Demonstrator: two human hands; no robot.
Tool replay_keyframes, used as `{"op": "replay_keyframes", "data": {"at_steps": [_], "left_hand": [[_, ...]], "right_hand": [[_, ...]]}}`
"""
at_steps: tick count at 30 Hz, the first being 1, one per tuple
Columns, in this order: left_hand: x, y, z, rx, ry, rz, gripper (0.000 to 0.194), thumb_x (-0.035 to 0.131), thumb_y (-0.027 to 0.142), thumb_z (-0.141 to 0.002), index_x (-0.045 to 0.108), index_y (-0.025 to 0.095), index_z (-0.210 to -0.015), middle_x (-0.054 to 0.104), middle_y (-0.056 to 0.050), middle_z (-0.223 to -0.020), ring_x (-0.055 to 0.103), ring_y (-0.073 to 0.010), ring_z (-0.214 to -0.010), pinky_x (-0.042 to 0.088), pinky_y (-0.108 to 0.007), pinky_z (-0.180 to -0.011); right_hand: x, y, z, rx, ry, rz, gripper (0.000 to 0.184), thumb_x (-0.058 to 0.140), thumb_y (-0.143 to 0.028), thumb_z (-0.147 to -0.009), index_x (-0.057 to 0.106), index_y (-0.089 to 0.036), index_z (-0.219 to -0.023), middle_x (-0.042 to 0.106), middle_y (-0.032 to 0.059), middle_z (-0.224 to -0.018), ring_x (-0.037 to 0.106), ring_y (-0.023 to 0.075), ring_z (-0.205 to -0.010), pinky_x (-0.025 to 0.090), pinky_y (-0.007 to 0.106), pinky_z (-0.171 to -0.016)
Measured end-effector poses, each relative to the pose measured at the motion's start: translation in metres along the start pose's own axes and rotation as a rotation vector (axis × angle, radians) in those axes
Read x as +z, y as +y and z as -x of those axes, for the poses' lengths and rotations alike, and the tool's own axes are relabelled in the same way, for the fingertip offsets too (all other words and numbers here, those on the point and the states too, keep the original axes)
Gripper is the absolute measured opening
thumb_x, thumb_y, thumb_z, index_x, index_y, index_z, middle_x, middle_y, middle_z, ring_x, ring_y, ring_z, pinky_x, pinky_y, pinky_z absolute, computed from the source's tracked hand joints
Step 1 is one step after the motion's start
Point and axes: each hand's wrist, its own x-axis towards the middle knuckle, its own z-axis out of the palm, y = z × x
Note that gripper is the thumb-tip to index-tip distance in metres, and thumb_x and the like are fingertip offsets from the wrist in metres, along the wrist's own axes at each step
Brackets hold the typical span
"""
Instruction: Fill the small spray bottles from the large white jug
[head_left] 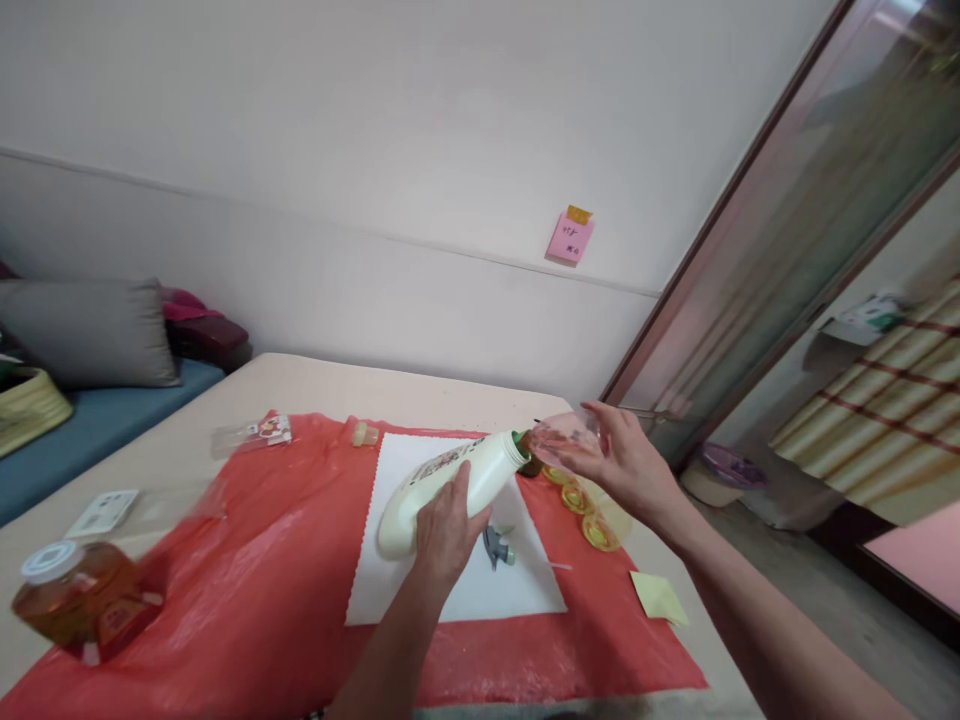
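Note:
My left hand (444, 528) is wrapped round a pale green-white spray bottle (420, 492), tilted with its open green neck pointing up and right. My right hand (621, 462) grips a clear plastic pouch (559, 440) with a brownish liquid in it, its end pressed against the bottle's neck. Under them lies a white sheet (457, 590) on a red plastic cover (262, 580). The bottle's trigger sprayer head (496, 547) lies loose on the white sheet, beside my left hand.
A bottle of amber liquid with a white cap (79, 600) stands at the near left. Clear packets (251, 433), a small yellowish cap (364, 434), yellow-lidded containers (592, 510) and a yellow sticky note (658, 597) lie around. A pink note (570, 238) hangs on the wall.

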Motion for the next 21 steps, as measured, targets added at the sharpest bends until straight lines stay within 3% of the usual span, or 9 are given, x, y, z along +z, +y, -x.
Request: {"op": "replay_keyframes", "data": {"at_steps": [5,10,16,21], "left_hand": [[-0.003,0.003,-0.001,-0.035,-0.061,0.082,0.068,0.066,0.032,-0.09,0.044,0.019,-0.153,0.067,-0.013,-0.136,0.064,-0.0283,-0.124,0.05,-0.034,-0.099],[-0.008,0.005,-0.006,-0.106,-0.073,0.169,0.068,0.068,0.032,-0.089,0.045,0.02,-0.152,0.064,-0.013,-0.141,0.062,-0.0301,-0.128,0.048,-0.036,-0.102],[-0.01,0.001,-0.012,-0.186,-0.058,0.224,0.071,0.069,0.033,-0.088,0.043,0.024,-0.153,0.066,-0.013,-0.139,0.063,-0.0306,-0.126,0.049,-0.037,-0.099],[-0.013,-0.001,-0.015,-0.237,-0.012,0.309,0.07,0.071,0.034,-0.086,0.046,0.023,-0.151,0.068,-0.013,-0.136,0.064,-0.0309,-0.125,0.048,-0.038,-0.1]], "right_hand": [[-0.006,-0.016,-0.021,-0.214,-0.09,0.192,0.068,0.072,-0.044,-0.072,0.052,-0.024,-0.134,0.061,0.012,-0.125,0.061,0.0318,-0.111,0.051,0.041,-0.083],[-0.008,-0.037,-0.047,-0.337,-0.24,0.26,0.065,0.072,-0.042,-0.074,0.052,-0.024,-0.134,0.061,0.0118,-0.129,0.06,0.0311,-0.113,0.05,0.043,-0.089],[-0.003,-0.064,-0.067,-0.431,-0.267,0.349,0.063,0.069,-0.047,-0.078,0.053,-0.026,-0.134,0.061,0.0123,-0.132,0.058,0.0316,-0.109,0.05,0.045,-0.085],[0.008,-0.08,-0.073,-0.491,-0.26,0.426,0.066,0.069,-0.042,-0.077,0.05,-0.024,-0.138,0.057,0.0118,-0.138,0.055,0.033,-0.115,0.048,0.047,-0.094]]}}
